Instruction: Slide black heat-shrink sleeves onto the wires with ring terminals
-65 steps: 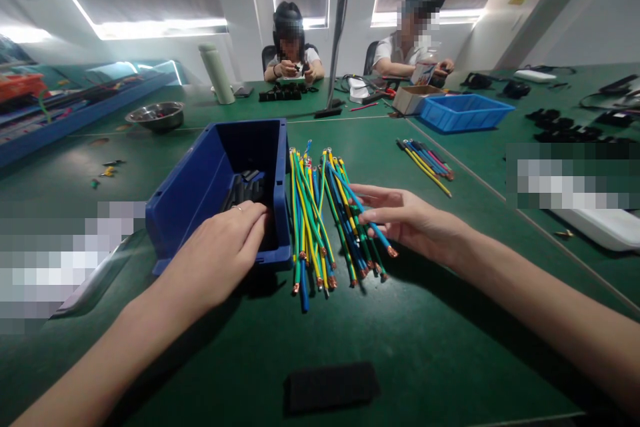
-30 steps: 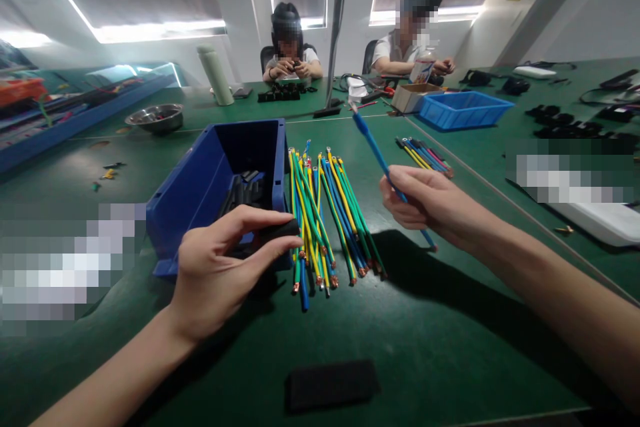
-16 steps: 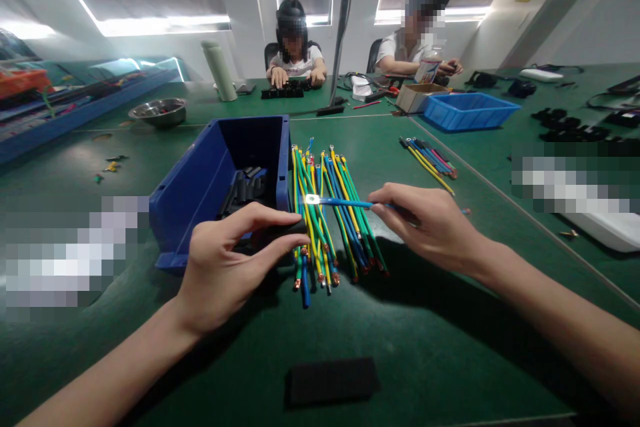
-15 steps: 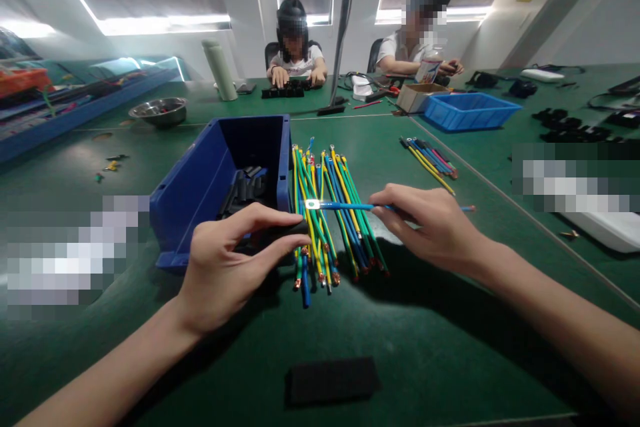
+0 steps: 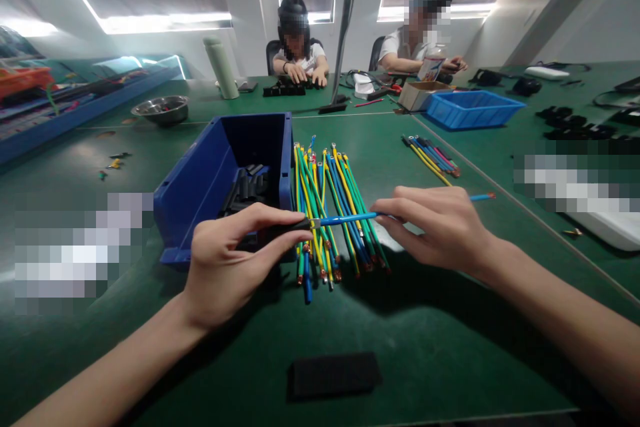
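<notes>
Between thumb and fingers, my left hand [image 5: 240, 253] pinches a short black sleeve [image 5: 293, 227], like heat-shrink tubing. My right hand [image 5: 430, 223] is closed around a blue cable [image 5: 345, 218], whose bare copper end sticks out to the right. The cable's metal lug [image 5: 315, 222] meets the open end of the sleeve; how far inside it reaches I cannot tell. Below and behind the hands lie several blue and yellow-green cables [image 5: 350, 207] with lugs at their far ends. Left of them stands a dark blue bin [image 5: 187, 193] holding several black sleeves [image 5: 250, 183].
A black block [image 5: 335, 373] lies near the front edge. More cables [image 5: 433, 157] rest at right, near a light blue tray [image 5: 475, 110] and a cardboard box [image 5: 417, 97]. A steel bowl [image 5: 160, 110] and a green bottle [image 5: 221, 68] stand farther back. Two people sit across the table.
My right hand has brought the cable's lug down and against the sleeve in my left hand; before, the lug lay above the sleeve, in full view. My left hand has hardly moved.
</notes>
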Action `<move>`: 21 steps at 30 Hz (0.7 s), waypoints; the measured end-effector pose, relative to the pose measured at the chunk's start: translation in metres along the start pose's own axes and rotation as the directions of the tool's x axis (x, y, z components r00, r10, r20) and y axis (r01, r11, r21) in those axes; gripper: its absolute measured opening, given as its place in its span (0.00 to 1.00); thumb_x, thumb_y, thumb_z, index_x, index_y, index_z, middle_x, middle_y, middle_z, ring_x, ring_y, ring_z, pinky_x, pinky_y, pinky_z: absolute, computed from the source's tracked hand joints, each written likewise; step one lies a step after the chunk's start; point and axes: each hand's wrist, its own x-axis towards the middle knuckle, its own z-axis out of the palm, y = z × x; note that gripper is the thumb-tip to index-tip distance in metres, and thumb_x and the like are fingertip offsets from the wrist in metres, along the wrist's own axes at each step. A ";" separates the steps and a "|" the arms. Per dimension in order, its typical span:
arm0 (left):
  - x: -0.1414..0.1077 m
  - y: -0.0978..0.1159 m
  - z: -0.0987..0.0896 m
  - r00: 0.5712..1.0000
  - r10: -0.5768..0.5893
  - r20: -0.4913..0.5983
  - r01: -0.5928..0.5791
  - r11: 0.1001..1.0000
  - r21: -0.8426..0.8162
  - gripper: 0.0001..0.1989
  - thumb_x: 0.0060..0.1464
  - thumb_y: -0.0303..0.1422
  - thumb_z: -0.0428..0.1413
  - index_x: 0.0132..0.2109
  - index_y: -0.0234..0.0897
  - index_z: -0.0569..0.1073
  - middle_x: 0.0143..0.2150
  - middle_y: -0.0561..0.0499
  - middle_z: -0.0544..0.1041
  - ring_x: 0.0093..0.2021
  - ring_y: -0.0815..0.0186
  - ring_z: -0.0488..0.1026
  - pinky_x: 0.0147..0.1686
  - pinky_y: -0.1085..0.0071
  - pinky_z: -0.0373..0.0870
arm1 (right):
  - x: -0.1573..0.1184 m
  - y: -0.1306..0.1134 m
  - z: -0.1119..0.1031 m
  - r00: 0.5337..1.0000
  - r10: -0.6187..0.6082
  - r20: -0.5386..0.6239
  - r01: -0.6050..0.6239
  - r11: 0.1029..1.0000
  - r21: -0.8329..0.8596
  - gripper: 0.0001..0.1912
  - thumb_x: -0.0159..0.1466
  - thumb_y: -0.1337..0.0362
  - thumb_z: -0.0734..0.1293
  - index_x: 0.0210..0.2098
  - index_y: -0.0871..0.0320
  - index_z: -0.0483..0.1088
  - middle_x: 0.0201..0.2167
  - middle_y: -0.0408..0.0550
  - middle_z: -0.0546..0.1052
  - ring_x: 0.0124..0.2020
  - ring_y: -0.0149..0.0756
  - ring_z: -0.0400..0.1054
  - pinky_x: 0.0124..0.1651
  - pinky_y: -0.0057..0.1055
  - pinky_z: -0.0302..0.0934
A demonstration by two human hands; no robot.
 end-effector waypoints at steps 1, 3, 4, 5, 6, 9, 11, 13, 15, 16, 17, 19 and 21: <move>-0.001 0.000 0.000 1.000 0.020 0.007 -0.020 1.000 -0.009 0.05 0.54 0.37 0.64 0.40 0.45 0.80 0.36 0.56 0.83 0.32 0.66 0.79 0.34 0.71 0.78 | 0.000 -0.001 -0.001 1.000 -0.013 -0.003 0.013 1.000 -0.018 0.05 0.67 0.66 0.63 0.40 0.56 0.70 0.26 0.44 0.75 0.24 0.31 0.67 0.27 0.30 0.57; -0.002 -0.001 0.002 0.998 0.060 0.029 -0.059 0.997 -0.039 0.05 0.54 0.35 0.64 0.40 0.45 0.80 0.35 0.56 0.83 0.31 0.67 0.79 0.35 0.72 0.78 | 0.001 -0.005 -0.002 0.999 -0.045 -0.008 0.045 0.998 -0.046 0.05 0.68 0.66 0.63 0.40 0.56 0.70 0.26 0.44 0.76 0.24 0.31 0.67 0.27 0.29 0.57; -0.002 -0.002 0.002 0.996 0.075 0.041 -0.073 0.996 -0.055 0.05 0.54 0.34 0.64 0.40 0.44 0.80 0.35 0.56 0.83 0.31 0.67 0.79 0.34 0.72 0.78 | 0.002 -0.006 -0.003 0.998 -0.059 -0.006 0.059 0.997 -0.055 0.05 0.68 0.66 0.62 0.40 0.56 0.71 0.26 0.44 0.76 0.24 0.31 0.66 0.27 0.29 0.57; -0.003 -0.003 0.003 0.995 0.091 0.050 -0.088 0.994 -0.070 0.05 0.55 0.33 0.64 0.41 0.44 0.80 0.34 0.56 0.83 0.30 0.68 0.79 0.34 0.73 0.77 | 0.002 -0.008 -0.003 0.997 -0.072 -0.006 0.072 0.996 -0.058 0.05 0.68 0.66 0.62 0.39 0.57 0.70 0.26 0.44 0.75 0.24 0.30 0.66 0.27 0.29 0.57; -0.003 -0.003 0.004 0.993 0.109 0.049 -0.104 0.991 -0.081 0.06 0.54 0.32 0.65 0.41 0.43 0.80 0.34 0.56 0.82 0.30 0.68 0.79 0.34 0.73 0.77 | 0.003 -0.009 -0.002 0.997 -0.083 -0.011 0.082 0.995 -0.058 0.05 0.69 0.66 0.62 0.39 0.57 0.70 0.25 0.44 0.75 0.24 0.30 0.65 0.27 0.29 0.56; -0.002 -0.004 0.005 0.984 0.175 0.026 -0.172 0.980 -0.103 0.06 0.54 0.30 0.65 0.41 0.40 0.80 0.33 0.55 0.82 0.29 0.70 0.78 0.33 0.75 0.76 | 0.004 -0.011 0.000 0.993 -0.105 -0.047 0.103 0.994 -0.047 0.06 0.69 0.67 0.62 0.38 0.59 0.70 0.24 0.43 0.73 0.23 0.29 0.63 0.25 0.28 0.54; -0.002 -0.004 0.005 0.978 0.209 0.024 -0.205 0.973 -0.110 0.06 0.54 0.29 0.65 0.41 0.39 0.79 0.33 0.55 0.82 0.30 0.72 0.77 0.33 0.77 0.74 | 0.005 -0.012 0.002 0.992 -0.113 -0.060 0.111 0.993 -0.032 0.05 0.69 0.68 0.62 0.38 0.61 0.70 0.24 0.43 0.73 0.23 0.29 0.62 0.25 0.28 0.54; -0.001 -0.004 0.005 0.971 0.234 0.045 -0.228 0.968 -0.109 0.06 0.54 0.28 0.64 0.41 0.37 0.79 0.33 0.55 0.81 0.30 0.73 0.77 0.33 0.78 0.73 | 0.006 -0.014 0.003 0.993 -0.109 -0.051 0.108 0.994 -0.015 0.06 0.69 0.69 0.61 0.38 0.62 0.70 0.25 0.43 0.73 0.23 0.29 0.63 0.26 0.28 0.54; -0.001 -0.005 0.006 0.963 0.260 0.067 -0.254 0.963 -0.092 0.07 0.55 0.28 0.64 0.43 0.37 0.78 0.34 0.55 0.81 0.31 0.73 0.77 0.34 0.79 0.73 | 0.007 -0.017 0.004 0.994 -0.104 -0.046 0.103 0.995 -0.012 0.07 0.70 0.69 0.61 0.38 0.62 0.70 0.24 0.42 0.72 0.23 0.29 0.62 0.25 0.29 0.54; -0.002 -0.005 0.006 0.960 0.268 0.082 -0.262 0.962 -0.079 0.08 0.55 0.28 0.64 0.43 0.37 0.78 0.35 0.55 0.81 0.32 0.73 0.77 0.35 0.78 0.72 | 0.007 -0.018 0.004 0.994 -0.102 -0.048 0.102 0.995 -0.018 0.07 0.70 0.68 0.61 0.37 0.62 0.70 0.23 0.42 0.71 0.22 0.29 0.62 0.25 0.29 0.54; -0.002 -0.006 0.006 0.956 0.276 0.094 -0.271 0.960 -0.064 0.09 0.55 0.28 0.64 0.44 0.37 0.78 0.35 0.55 0.81 0.33 0.73 0.77 0.36 0.78 0.72 | 0.008 -0.019 0.003 0.993 -0.104 -0.050 0.103 0.994 -0.026 0.08 0.70 0.68 0.60 0.37 0.61 0.70 0.23 0.42 0.71 0.22 0.29 0.62 0.25 0.29 0.54; -0.003 -0.007 0.007 0.946 0.299 0.126 -0.296 0.954 -0.041 0.11 0.55 0.29 0.64 0.46 0.36 0.76 0.37 0.54 0.80 0.35 0.72 0.76 0.38 0.76 0.72 | 0.009 -0.020 0.003 0.992 -0.113 -0.051 0.112 0.993 -0.036 0.09 0.70 0.68 0.60 0.37 0.61 0.70 0.23 0.42 0.71 0.22 0.29 0.62 0.25 0.29 0.54; -0.005 -0.008 0.007 0.926 0.342 0.161 -0.344 0.939 -0.017 0.15 0.56 0.29 0.64 0.50 0.36 0.74 0.41 0.52 0.79 0.40 0.70 0.76 0.43 0.74 0.72 | 0.009 -0.018 0.002 0.991 -0.126 -0.049 0.124 0.991 -0.043 0.08 0.70 0.68 0.60 0.37 0.61 0.70 0.23 0.42 0.72 0.22 0.29 0.63 0.25 0.29 0.55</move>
